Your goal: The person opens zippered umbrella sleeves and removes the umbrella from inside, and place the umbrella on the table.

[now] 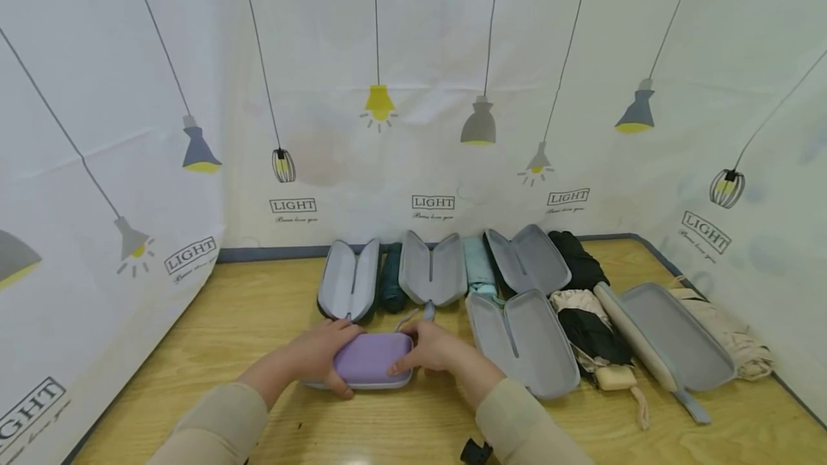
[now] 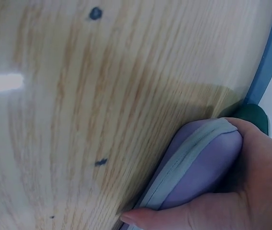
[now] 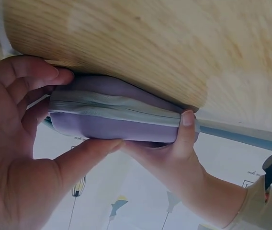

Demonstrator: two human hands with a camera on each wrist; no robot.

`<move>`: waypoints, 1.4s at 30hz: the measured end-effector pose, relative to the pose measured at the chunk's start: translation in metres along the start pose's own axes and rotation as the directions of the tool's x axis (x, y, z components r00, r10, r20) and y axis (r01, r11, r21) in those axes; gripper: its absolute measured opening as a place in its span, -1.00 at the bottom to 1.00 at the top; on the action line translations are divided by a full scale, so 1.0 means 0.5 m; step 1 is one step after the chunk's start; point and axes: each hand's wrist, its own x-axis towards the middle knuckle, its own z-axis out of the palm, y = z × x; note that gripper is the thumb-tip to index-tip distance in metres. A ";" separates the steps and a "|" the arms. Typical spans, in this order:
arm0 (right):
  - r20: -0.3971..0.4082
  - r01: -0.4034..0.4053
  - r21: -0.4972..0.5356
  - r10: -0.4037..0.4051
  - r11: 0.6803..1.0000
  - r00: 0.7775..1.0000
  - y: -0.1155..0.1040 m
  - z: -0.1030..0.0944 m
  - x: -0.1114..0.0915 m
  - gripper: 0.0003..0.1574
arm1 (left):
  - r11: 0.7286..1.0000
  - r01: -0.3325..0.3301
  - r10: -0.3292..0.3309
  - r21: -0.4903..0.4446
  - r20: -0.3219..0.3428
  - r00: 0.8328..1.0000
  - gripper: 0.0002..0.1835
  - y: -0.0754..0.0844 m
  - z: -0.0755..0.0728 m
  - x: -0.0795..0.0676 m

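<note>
A purple zip case with a pale grey zip band lies closed on the wooden table, in front of the person. At its left end the left hand grips it, thumb along the near side and fingers over the top. The right hand holds the other end, its thumb on the lid and its fingers round the far corner. In the right wrist view the zip band runs along the case's side, its two halves meeting. The left wrist view shows the left thumb against the band. The case's far side is hidden.
Behind stand several unfolded cases with grey linings, among them a left one and a large one. Between them lie a dark green rolled bundle, a mint one and a black one. A beige bundle lies far right.
</note>
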 end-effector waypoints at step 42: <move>-0.159 0.001 0.037 0.005 0.999 0.987 0.021 -0.008 0.002 -0.83 | 0.997 0.035 -0.034 -0.063 0.018 0.999 -0.03 0.004 -0.008 -0.005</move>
